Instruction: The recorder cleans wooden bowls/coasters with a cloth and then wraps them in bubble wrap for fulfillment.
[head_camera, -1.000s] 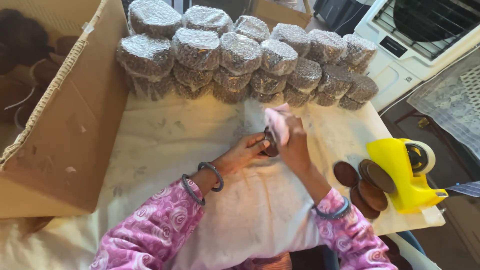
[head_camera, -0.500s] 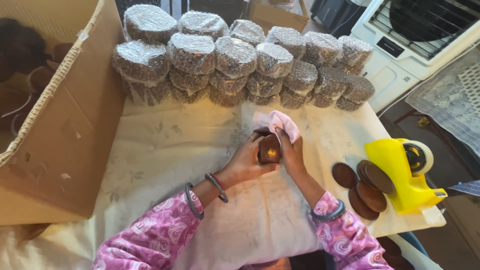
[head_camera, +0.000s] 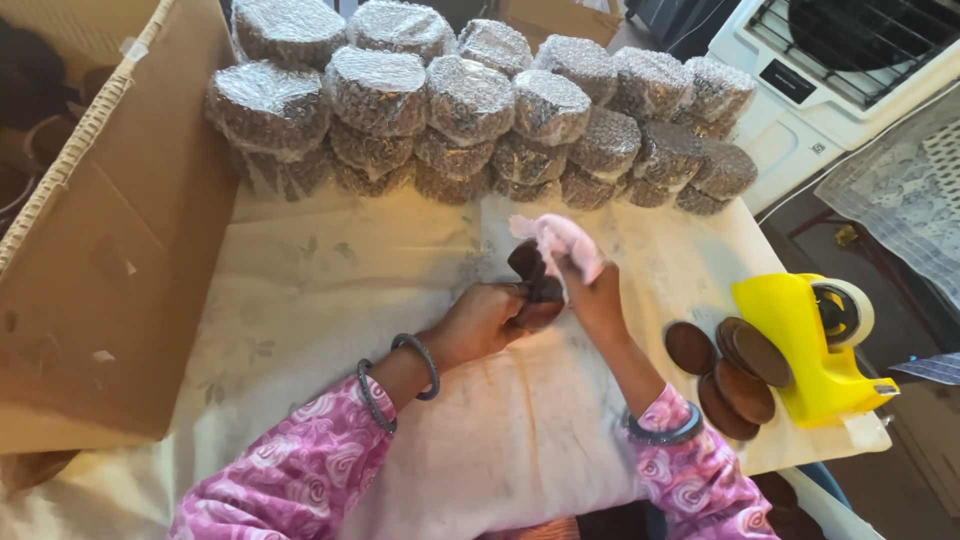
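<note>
My left hand (head_camera: 480, 322) grips a small dark brown round piece (head_camera: 532, 276), holding it up over the cloth-covered table (head_camera: 330, 270). My right hand (head_camera: 592, 295) presses a pink cloth (head_camera: 560, 240) against the top of that piece. Both wrists carry bangles and the sleeves are pink patterned. Several flat brown discs (head_camera: 735, 370) lie to the right of my right forearm.
A stack of round bundles in bubble wrap (head_camera: 470, 100) fills the far side of the table. A large open cardboard box (head_camera: 110, 240) stands at the left. A yellow tape dispenser (head_camera: 810, 345) sits at the right edge. A white appliance (head_camera: 830, 70) is beyond.
The brown piece has been turned in my left hand and the pink cloth has shifted over it; both hands stay at the same spot above the table.
</note>
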